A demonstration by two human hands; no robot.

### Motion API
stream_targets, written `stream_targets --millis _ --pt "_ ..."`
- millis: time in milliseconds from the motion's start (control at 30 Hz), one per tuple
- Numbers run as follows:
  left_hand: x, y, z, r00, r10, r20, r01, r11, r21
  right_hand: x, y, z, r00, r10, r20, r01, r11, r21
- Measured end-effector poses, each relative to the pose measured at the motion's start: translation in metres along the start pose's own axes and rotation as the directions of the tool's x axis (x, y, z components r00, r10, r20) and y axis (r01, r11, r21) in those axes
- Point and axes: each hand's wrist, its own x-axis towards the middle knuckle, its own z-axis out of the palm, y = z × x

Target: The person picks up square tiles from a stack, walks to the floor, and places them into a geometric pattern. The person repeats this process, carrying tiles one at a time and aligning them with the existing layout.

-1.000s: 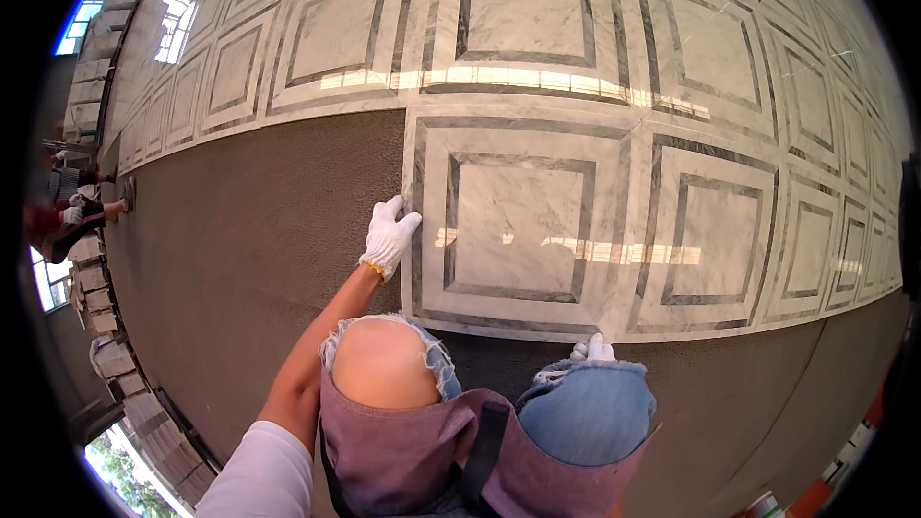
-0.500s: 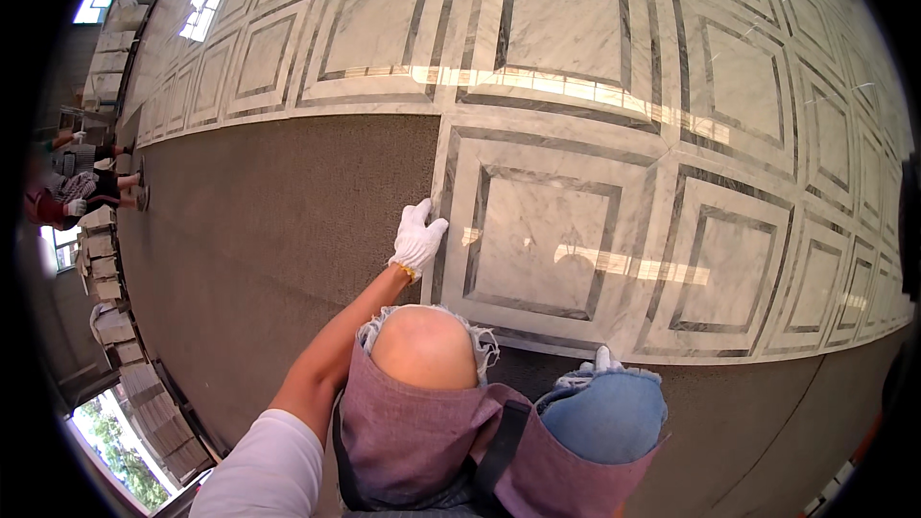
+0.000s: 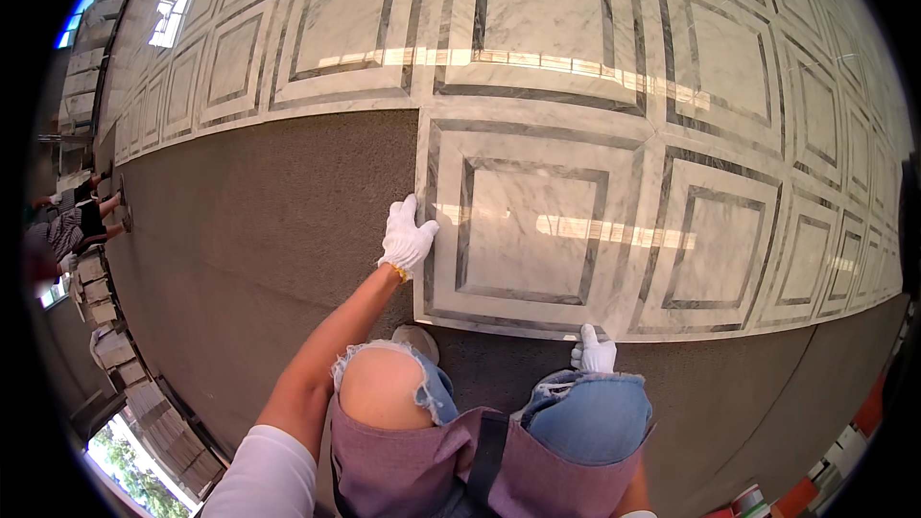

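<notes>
A large square marble tile (image 3: 533,238), pale with grey inlaid frames, lies in front of my knees at the corner of the patterned floor. My left hand (image 3: 408,235), in a white knit glove, is at the tile's left edge. Its fingers stretch forward and its thumb spreads toward the tile. At the near edge, close to the tile's right corner, is my right hand (image 3: 594,353), also gloved. Its thumb reaches over the edge while the other fingers are folded against it. The undersides of both hands are hidden.
Matching marble tiles (image 3: 542,24) spread ahead and to the right, reflecting light. Rough grey-brown ground (image 3: 259,211) borders them on the left and near side. Stacked slabs (image 3: 168,422) line the far left, where other people (image 3: 82,221) stand. Containers (image 3: 748,501) show at the lower right.
My view has shifted, so the floor appears farther left and higher. My right hand, mostly hidden behind my knee before, now shows more fully. Both hands remain at the tile's edges.
</notes>
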Motion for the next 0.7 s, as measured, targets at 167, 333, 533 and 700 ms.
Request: stream_targets --millis 167,333,533,700 --pt "0.017 -0.005 -0.041 0.929 -0.062 0.364 0.072 0.997 -0.012 -0.022 -0.025 0.004 0.995 0.067 -0.077 -0.084 0.966 -0.245" --pt "-0.038 0.096 -0.106 0.936 0.084 0.342 -0.068 0.996 -0.059 -0.054 -0.045 -0.042 0.921 -0.39 -0.015 0.25 0.62 -0.743" --pt "-0.188 0.079 -0.192 0.943 -0.006 0.333 -0.015 0.998 0.062 -0.237 -0.061 -0.057 0.968 -0.25 -0.009 0.236 0.925 -0.296" --pt "-0.332 0.103 -0.333 0.948 -0.156 0.278 0.121 0.983 0.14 -0.404 -0.045 -0.115 0.995 -0.096 -0.024 0.093 0.99 -0.108"
